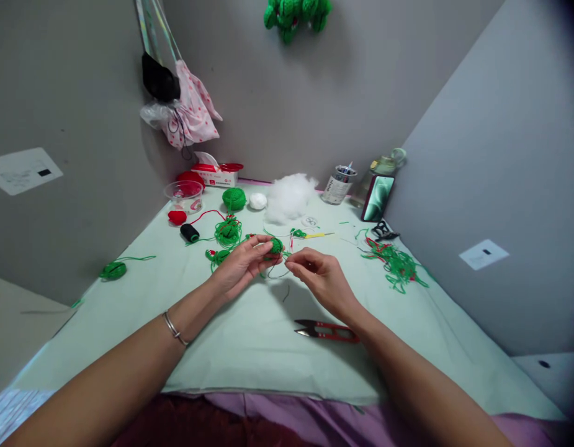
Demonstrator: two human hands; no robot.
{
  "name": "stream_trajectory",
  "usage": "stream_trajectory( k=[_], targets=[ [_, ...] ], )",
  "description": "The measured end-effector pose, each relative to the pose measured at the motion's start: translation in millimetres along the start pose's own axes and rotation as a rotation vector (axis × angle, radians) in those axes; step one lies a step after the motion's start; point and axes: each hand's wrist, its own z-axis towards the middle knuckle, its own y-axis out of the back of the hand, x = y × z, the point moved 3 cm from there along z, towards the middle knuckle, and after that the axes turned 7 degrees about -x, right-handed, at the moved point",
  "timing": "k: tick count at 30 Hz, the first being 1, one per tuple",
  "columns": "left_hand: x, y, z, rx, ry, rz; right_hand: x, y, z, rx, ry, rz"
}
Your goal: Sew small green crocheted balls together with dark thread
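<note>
Over the middle of the table my left hand [247, 262] holds a small, round green crocheted piece [276, 246] between thumb and fingers. Just right of it, my right hand [321, 276] is closed in a pinch at the green strands coming from the piece. Whether a needle is also between those fingertips is too small to tell. A thin dark thread loops below the two hands. Red-handled thread snips [326, 330] lie by my right forearm, partly covered by it. Behind the hands lies a yellow-handled crochet hook [318, 235].
White stuffing [290, 197], a green yarn ball [234, 198] and a tissue box [216, 174] stand along the back. On the right are a tangle of green and red yarn [398, 264] and a propped phone [378, 198]. A black thread spool [189, 233] lies left.
</note>
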Motion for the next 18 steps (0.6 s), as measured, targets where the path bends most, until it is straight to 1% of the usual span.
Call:
stream_trajectory(
  k=[4,9,15,18],
  targets=[
    [0,0.0,0,-0.001,-0.004,0.019,1,-1,-2,0.010,-0.020,0.013],
    [-1,-2.0,-1,0.013,0.001,0.030,2,-3,-2,0.011,-0.069,0.082],
    [4,-1.6,-1,0.053,0.046,-0.034,-6,-10,-1,-0.032,-0.004,0.164],
    [6,-2.3,-1,0.080,0.046,-0.056,-10,-14,-2,-0.060,0.003,0.179]
  ],
)
